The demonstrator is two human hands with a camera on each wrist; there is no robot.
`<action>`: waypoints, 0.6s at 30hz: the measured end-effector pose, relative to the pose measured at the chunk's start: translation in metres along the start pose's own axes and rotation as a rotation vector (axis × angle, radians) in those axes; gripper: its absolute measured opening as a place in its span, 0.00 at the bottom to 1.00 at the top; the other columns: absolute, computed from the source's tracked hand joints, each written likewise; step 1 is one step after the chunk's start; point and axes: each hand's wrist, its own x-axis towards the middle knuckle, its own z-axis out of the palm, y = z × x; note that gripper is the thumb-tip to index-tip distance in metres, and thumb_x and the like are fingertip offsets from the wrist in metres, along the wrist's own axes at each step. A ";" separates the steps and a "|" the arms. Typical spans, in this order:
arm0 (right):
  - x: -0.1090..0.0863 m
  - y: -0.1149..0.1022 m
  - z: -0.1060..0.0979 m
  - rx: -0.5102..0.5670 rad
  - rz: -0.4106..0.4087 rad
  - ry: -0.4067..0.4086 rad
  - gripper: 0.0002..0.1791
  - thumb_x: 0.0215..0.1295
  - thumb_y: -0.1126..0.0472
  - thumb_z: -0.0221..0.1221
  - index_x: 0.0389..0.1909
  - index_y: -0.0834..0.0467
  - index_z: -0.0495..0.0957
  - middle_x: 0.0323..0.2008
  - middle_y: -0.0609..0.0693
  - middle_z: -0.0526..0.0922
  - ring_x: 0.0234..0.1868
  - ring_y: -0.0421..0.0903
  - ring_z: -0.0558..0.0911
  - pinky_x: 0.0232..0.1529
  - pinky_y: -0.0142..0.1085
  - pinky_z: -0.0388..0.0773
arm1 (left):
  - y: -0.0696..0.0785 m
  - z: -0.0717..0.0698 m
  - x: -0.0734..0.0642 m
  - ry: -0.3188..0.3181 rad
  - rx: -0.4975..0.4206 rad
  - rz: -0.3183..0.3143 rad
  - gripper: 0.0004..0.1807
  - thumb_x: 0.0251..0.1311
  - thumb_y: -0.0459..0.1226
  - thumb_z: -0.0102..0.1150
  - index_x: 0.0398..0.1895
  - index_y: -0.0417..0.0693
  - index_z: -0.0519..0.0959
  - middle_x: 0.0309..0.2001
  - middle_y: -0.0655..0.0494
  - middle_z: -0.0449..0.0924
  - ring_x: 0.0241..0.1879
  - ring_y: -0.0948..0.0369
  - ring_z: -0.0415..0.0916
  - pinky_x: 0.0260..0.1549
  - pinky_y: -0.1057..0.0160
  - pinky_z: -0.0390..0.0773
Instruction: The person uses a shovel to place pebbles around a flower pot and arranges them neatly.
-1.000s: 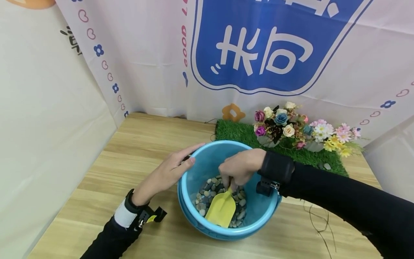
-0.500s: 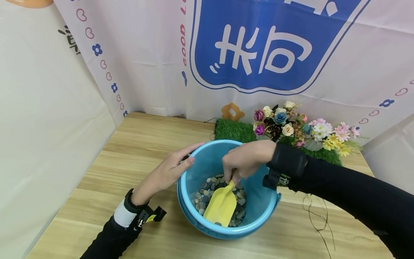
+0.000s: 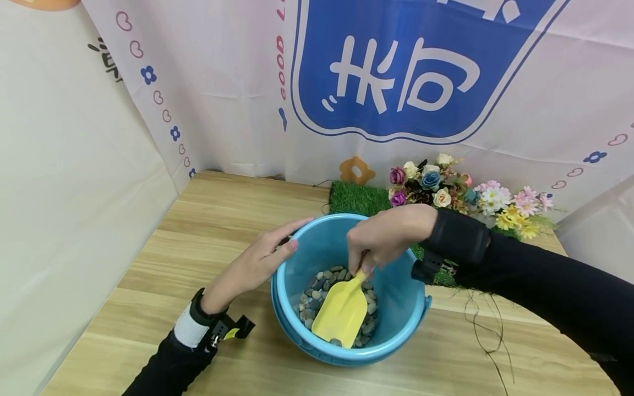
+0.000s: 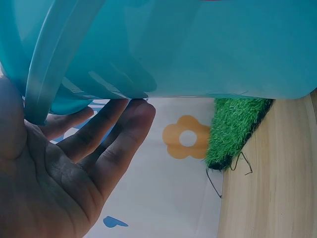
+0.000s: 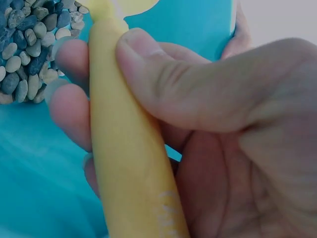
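A blue bucket (image 3: 280, 286) stands on the table with several pebbles (image 3: 317, 294) across its bottom. Inside it, my right hand (image 3: 383, 236) grips the handle of a yellow toy shovel (image 3: 342, 313). The right wrist view shows the thumb along the shovel handle (image 5: 124, 139) and the fingers curled behind it. The blade slants down to the near wall, and a grey pebble (image 3: 335, 342) shows at its tip. My left hand (image 3: 260, 258) rests against the bucket's left side, its fingers fairly straight; in the left wrist view the fingertips (image 4: 141, 114) touch the outer wall.
Artificial flowers (image 3: 441, 190) and a green turf mat (image 3: 359, 198) lie behind the bucket. Thin dark strings (image 3: 487, 335) trail over the wooden table (image 3: 198, 231) at right. A printed cloth (image 3: 238, 110) hangs along the back.
My right hand has risen and shifted right, tilting the shovel handle up. More of the blade shows, and a pebble appears at its tip. The left hand stays put.
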 end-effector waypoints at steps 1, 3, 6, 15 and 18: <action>-0.001 0.000 -0.001 0.004 -0.007 -0.001 0.14 0.74 0.71 0.57 0.34 0.54 0.88 0.25 0.40 0.77 0.23 0.34 0.65 0.27 0.27 0.65 | 0.000 0.000 0.000 0.000 0.000 0.002 0.27 0.80 0.37 0.40 0.79 0.43 0.59 0.71 0.43 0.67 0.49 0.47 0.84 0.32 0.59 0.87; -0.003 -0.001 -0.002 0.013 -0.019 -0.002 0.15 0.74 0.71 0.56 0.33 0.54 0.87 0.25 0.40 0.76 0.23 0.34 0.65 0.27 0.27 0.64 | 0.000 0.000 0.000 0.000 0.000 0.005 0.27 0.80 0.37 0.40 0.79 0.43 0.60 0.71 0.42 0.67 0.49 0.47 0.84 0.33 0.59 0.87; -0.005 -0.001 -0.003 0.022 -0.023 -0.002 0.15 0.74 0.72 0.55 0.32 0.55 0.87 0.24 0.41 0.75 0.22 0.34 0.64 0.27 0.27 0.64 | 0.001 0.000 0.000 0.004 0.004 0.001 0.27 0.80 0.37 0.40 0.79 0.44 0.60 0.70 0.42 0.68 0.49 0.47 0.83 0.33 0.59 0.87; -0.009 -0.001 -0.002 0.042 -0.024 0.003 0.17 0.74 0.73 0.54 0.29 0.55 0.84 0.22 0.41 0.71 0.22 0.34 0.61 0.26 0.27 0.62 | 0.000 0.000 0.000 0.003 0.008 0.003 0.27 0.80 0.38 0.40 0.78 0.43 0.60 0.71 0.43 0.67 0.52 0.47 0.82 0.34 0.59 0.87; -0.010 0.000 -0.001 0.046 -0.024 0.006 0.18 0.74 0.74 0.53 0.27 0.55 0.83 0.21 0.41 0.68 0.22 0.35 0.59 0.26 0.28 0.61 | 0.000 0.000 0.000 0.004 0.008 -0.001 0.27 0.80 0.38 0.40 0.78 0.43 0.60 0.70 0.43 0.68 0.51 0.47 0.82 0.34 0.59 0.87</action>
